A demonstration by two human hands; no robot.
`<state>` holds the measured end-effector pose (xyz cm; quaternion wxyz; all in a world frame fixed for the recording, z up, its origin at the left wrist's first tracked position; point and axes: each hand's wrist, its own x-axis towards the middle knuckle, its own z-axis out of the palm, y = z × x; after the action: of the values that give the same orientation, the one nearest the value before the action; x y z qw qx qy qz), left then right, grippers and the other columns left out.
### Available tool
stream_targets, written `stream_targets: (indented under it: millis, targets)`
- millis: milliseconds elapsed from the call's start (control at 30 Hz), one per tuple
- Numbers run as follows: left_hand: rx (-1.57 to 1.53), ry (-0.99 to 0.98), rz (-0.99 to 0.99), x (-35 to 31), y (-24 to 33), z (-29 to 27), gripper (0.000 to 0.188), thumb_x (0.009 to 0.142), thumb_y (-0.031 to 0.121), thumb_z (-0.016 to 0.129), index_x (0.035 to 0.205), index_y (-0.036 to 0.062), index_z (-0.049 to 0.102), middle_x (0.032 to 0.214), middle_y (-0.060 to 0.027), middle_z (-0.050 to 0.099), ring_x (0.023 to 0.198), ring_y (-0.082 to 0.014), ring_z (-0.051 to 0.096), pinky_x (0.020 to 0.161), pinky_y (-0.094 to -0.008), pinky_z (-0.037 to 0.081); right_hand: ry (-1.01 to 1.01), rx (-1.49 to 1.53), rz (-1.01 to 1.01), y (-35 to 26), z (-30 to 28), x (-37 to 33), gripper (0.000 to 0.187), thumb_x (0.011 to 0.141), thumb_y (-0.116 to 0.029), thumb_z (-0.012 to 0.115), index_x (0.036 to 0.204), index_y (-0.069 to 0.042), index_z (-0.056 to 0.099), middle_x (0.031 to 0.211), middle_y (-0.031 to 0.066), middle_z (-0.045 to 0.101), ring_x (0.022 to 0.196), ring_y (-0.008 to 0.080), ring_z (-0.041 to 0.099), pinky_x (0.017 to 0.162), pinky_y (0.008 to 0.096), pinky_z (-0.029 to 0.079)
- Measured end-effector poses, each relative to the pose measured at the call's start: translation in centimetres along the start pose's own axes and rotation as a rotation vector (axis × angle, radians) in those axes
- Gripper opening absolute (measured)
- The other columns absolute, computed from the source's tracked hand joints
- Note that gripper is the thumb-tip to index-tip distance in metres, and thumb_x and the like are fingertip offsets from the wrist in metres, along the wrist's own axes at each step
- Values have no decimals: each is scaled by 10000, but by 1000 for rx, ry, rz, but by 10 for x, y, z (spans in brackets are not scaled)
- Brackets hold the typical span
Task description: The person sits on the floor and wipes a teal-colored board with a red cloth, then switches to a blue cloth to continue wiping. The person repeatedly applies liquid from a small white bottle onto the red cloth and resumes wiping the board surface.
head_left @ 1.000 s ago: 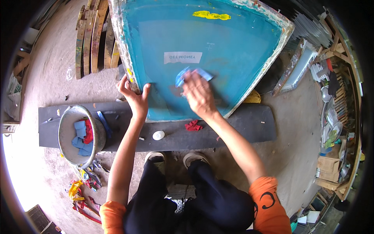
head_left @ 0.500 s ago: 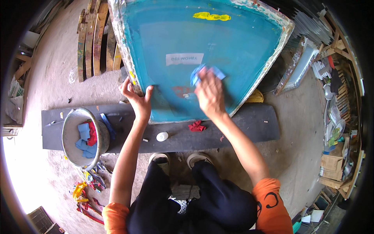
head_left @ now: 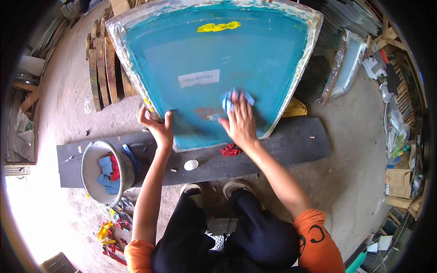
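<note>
A large printing screen (head_left: 159, 50) with teal mesh and a paint-stained pale frame leans up from the black bench. It bears a yellow smear (head_left: 218, 27), a pale strip with mirrored lettering (head_left: 199, 78) and a faint reddish patch. My left hand (head_left: 159, 129) grips its lower left edge, thumb on the mesh side and fingers round the frame. With spread fingers, my right hand (head_left: 240, 123) presses a crumpled blue cloth (head_left: 248, 97) flat to the mesh, right of the reddish patch; the cloth is partly hidden and blurred. A red rag (head_left: 231, 149) lies by the screen's lower edge.
On the black bench (head_left: 291, 145) stand a small white bottle (head_left: 191, 164) and, at the left, a bucket (head_left: 93, 193) with blue and red cloths. Coloured scraps (head_left: 105, 231) litter the floor. Wooden slats (head_left: 102, 68) lie far left; another framed screen (head_left: 344, 66) leans right.
My right hand and the blue cloth have slid rightward across the mesh, fingers now more spread. The screen's upper part appears farther left as the view shifts. My left hand keeps its grip.
</note>
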<state>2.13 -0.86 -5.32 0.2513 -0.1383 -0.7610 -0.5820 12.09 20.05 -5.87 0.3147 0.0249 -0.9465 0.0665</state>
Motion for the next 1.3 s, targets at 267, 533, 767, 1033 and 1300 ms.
stream_targets:
  millis: [267,533,767,1033,1300]
  targets:
    - [18,-10,-70,-2,8,-1,759,780,175,677,1282,65,118,1251,-223,254,1176,-331,325,990,-446,267,98,-11,208,-12,-11,27,748,824,-501,493,1277,66,313,1390,266,215,1283,431,210,1038,525,178]
    - [87,-40,-74,1,12,-8,730,797,130,643,1279,69,98,1225,-234,256,1118,-311,345,970,-434,270,103,96,424,-26,6,-21,711,835,-444,520,1258,87,307,1347,334,217,1251,507,200,1006,583,183]
    - [147,-32,-51,-1,8,1,719,801,140,643,1278,64,110,1226,-226,248,1119,-302,332,966,-431,260,374,173,415,-26,-16,84,952,803,-418,583,1373,44,-24,1381,354,-54,1279,523,-25,1007,621,45]
    - [164,-61,-46,2,7,-5,717,800,148,647,1278,44,123,1222,-226,238,1137,-313,312,976,-436,245,170,30,562,-18,3,-12,882,792,-499,546,1337,84,171,1362,317,183,1283,483,128,1020,589,147]
    - [205,-57,0,1,-1,-12,722,812,186,636,1284,34,111,1220,-231,239,1152,-327,303,985,-448,225,400,53,437,-7,-35,83,989,743,-538,581,1322,126,131,1363,369,88,1269,532,66,1008,617,109]
